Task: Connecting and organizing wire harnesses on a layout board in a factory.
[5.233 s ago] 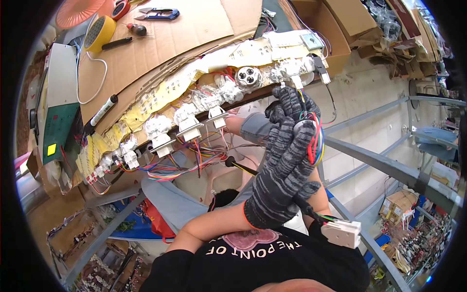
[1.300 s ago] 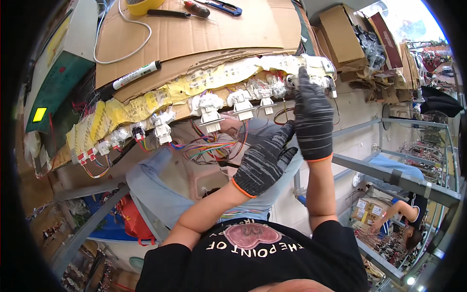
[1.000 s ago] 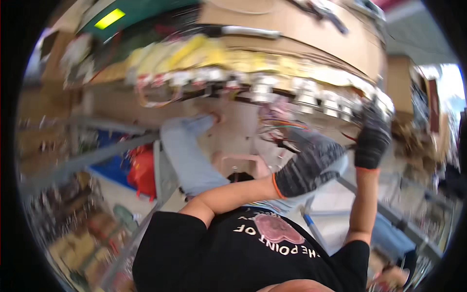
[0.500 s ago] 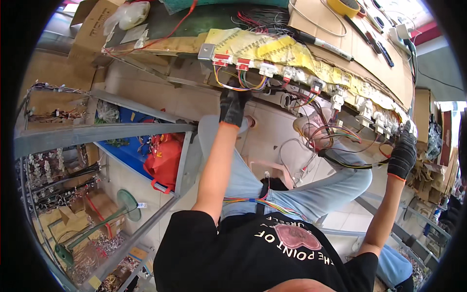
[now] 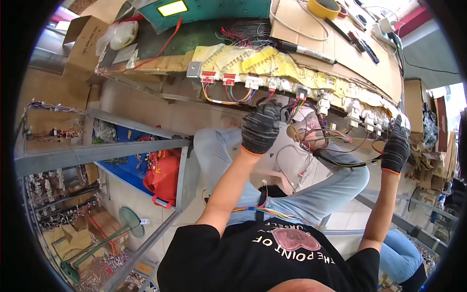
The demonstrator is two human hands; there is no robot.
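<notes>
A row of plug connectors is fixed along the bench's front edge, on yellow tape (image 5: pixel 233 58). My left hand (image 5: pixel 262 129), in a dark striped glove, is just below the row's middle beside hanging wires. Its fingers are curled, and what they hold is hidden. My right hand (image 5: pixel 396 148), gloved alike, reaches up to the row's right end, fingertips closed at a white connector (image 5: pixel 405 125). A loop of coloured wires (image 5: pixel 226 102) joins connectors at the left. Between my hands a wire harness (image 5: pixel 331 136) hangs from the row over my legs.
On the bench (image 5: pixel 160 51) are a teal box with a lit yellow display (image 5: pixel 172 8), a marker (image 5: pixel 309 52), pens and a tape roll (image 5: pixel 323 7). A metal rail (image 5: pixel 102 152) and a blue tray with a red bag (image 5: pixel 163 175) stand left. Coloured wires (image 5: pixel 265 210) lie across my lap.
My left hand has moved right, from the looped wires at the left to below the row's middle. My right hand stays at the right end. The view has shifted, showing more of the teal box.
</notes>
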